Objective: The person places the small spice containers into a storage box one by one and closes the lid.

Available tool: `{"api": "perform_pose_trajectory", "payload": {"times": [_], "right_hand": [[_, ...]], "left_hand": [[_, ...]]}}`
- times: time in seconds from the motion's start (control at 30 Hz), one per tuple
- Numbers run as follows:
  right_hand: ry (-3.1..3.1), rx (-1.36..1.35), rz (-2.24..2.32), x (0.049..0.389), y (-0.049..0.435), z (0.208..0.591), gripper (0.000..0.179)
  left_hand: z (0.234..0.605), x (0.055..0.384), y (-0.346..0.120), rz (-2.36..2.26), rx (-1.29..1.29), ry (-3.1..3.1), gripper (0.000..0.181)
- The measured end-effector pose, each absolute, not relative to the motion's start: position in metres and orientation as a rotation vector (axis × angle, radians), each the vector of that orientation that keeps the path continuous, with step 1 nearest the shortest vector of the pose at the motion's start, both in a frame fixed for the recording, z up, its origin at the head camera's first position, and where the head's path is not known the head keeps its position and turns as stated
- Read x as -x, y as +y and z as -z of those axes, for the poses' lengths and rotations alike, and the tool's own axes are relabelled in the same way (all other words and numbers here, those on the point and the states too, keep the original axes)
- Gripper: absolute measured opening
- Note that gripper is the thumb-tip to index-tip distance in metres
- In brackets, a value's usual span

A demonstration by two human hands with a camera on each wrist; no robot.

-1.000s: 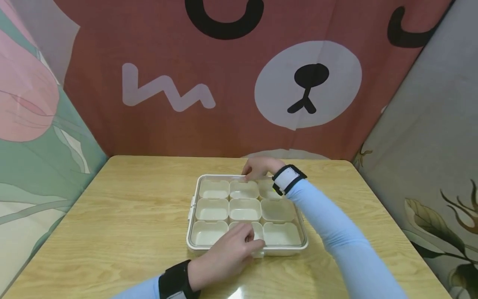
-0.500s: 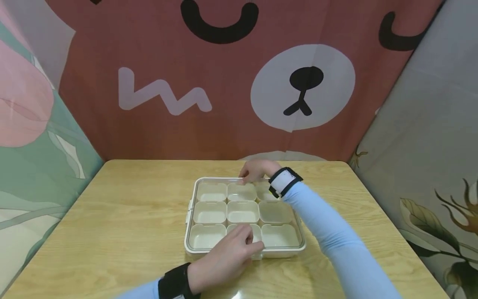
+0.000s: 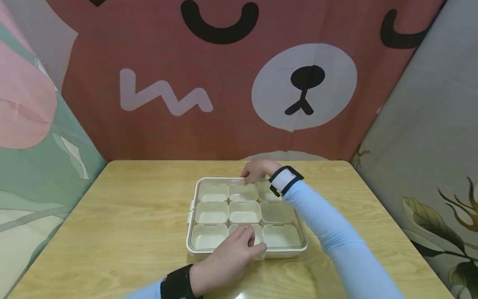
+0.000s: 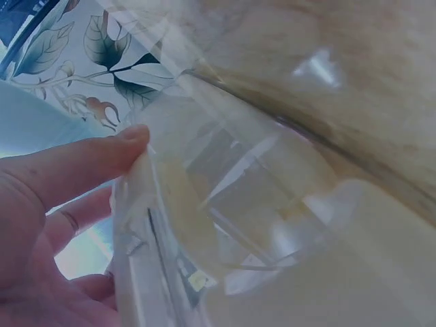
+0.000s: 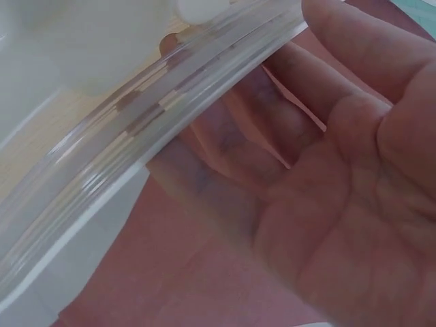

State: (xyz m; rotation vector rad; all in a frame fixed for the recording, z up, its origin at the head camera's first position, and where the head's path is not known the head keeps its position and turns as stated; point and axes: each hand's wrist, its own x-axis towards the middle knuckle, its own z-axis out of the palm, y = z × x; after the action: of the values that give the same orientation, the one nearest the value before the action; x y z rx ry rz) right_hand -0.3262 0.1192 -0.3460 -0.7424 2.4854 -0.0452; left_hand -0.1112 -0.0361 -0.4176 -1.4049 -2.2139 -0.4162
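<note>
A white storage box (image 3: 282, 251) with a clear lid sits on the table, with several cream compartments (image 3: 244, 212) in rows under the lid. My left hand (image 3: 228, 259) is at the middle of its front edge, fingers bent over the lid. In the left wrist view, the left thumb (image 4: 133, 139) touches the edge of a clear latch (image 4: 259, 197). At the far edge, my right hand (image 3: 257, 170) grips the rim; the right wrist view has its bent fingers (image 5: 259, 116) passing behind the clear rim (image 5: 88, 170). The right fingertips are partly hidden.
The wooden table (image 3: 123, 232) extends around the box. A brown cloth with a bear face (image 3: 164, 133) hangs behind the table. Patterned cloths stand along the left (image 3: 22, 178) and right (image 3: 418, 158) sides. A white side latch (image 3: 191, 211) shows on the box's left.
The head view has tilted slightly, so the scene sits a little lower. Both hands keep nearly the same places on the box.
</note>
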Motion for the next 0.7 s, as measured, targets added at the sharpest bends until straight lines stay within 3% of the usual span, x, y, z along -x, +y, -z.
{"api": "perform_pose_trajectory", "payload": {"times": [0.3,0.43,0.7], "right_hand": [[2.432,0.846,0.034,0.334,0.125,0.344,0.021],[2.436,0.855,0.046,0.331,0.135,0.346,0.033],[2.674,0.774,0.257,0.288,0.176,0.342,0.044]], "left_hand": [[0.414,0.112,-0.036,0.263,1.386,-2.179,0.031],[0.414,0.113,-0.038,0.23,1.393,-2.159,0.031],[0.407,0.114,-0.062,0.44,1.437,-2.198,0.02]]}}
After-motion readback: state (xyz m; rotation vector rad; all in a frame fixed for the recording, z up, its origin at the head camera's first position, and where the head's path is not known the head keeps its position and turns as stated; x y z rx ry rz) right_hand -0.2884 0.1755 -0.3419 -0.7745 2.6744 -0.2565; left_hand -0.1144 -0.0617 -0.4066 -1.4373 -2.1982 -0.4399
